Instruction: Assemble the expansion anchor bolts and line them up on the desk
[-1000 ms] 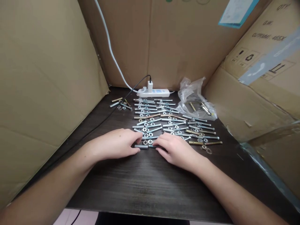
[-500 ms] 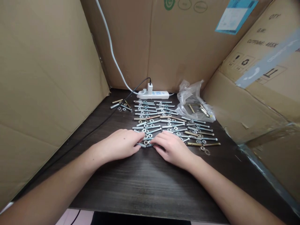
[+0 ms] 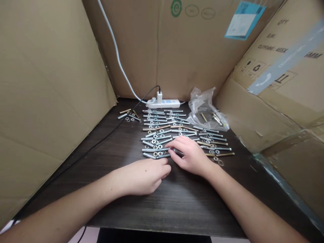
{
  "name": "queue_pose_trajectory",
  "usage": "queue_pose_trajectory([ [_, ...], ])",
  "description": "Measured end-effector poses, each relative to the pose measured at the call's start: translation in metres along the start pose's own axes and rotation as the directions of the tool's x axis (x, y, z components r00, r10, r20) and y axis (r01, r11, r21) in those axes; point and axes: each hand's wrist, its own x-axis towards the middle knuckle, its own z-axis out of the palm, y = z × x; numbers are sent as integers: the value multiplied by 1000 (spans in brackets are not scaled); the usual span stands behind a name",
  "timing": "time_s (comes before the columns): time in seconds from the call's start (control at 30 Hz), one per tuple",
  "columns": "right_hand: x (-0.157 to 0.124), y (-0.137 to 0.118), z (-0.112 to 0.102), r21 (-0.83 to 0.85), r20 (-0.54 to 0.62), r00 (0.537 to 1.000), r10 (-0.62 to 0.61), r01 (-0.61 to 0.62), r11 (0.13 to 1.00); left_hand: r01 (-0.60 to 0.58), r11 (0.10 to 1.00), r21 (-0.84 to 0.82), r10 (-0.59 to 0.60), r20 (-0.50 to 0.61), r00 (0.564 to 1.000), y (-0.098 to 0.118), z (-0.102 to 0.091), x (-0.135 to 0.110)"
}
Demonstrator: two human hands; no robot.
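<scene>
1. Head view showed the right hand [image 3: 192, 157], fingers curled, touching a bolt [image 3: 178, 152] at frame centre; whether it gripped the bolt was unclear.
2. Left hand [image 3: 144, 176] rested loosely closed, holding nothing, on the dark bench [image 3: 162, 206] just below the rows of bolts and washers [image 3: 177, 131].
3. Judgement: pinching one bolt alone would have avoided scattering neighbours.
</scene>
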Motion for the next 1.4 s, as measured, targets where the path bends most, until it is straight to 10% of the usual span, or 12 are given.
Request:
queue_pose_trajectory([
  [0.67,-2,2,-4,-15,4,1000,2,-2,1000,-25,983,-181,-23,-257,966,-19,-4,6],
  [0.93,-2,-6,-7,33,126,992,-24,21,999,-21,966,-258,-142,-597,789,-40,-15,8],
  [1.4,-5,-17,10,-24,283,956,-74,84,996,-20,948,-317,-164,-542,825,-47,-12,10],
])
